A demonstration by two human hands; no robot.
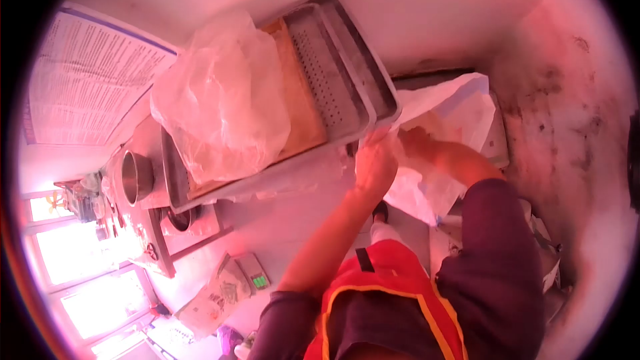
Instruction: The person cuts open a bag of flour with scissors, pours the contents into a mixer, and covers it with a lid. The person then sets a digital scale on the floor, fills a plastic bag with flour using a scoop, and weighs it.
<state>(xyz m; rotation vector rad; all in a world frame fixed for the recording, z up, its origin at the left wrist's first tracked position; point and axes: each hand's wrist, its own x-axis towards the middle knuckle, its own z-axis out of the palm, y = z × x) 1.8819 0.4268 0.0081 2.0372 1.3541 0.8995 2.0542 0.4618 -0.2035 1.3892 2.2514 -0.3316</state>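
Observation:
A large white bag (467, 117) with a blue stripe hangs wide at its mouth, right of the metal trays. My left hand (377, 163) is closed on the near left edge of this bag, close to the tray corner. My right hand (419, 143) is at the bag's mouth, in front of its white inner wall. Its fingers look curled, and whatever they hold is hidden. The two hands are close together.
Stacked metal trays (383, 87), one perforated, hold a brown board (303, 93) and a clear plastic bag (223, 93). A metal bowl (137, 177) stands at left. Below are a scale (253, 272) and a sack (212, 299). A stained wall (567, 113) rises at right.

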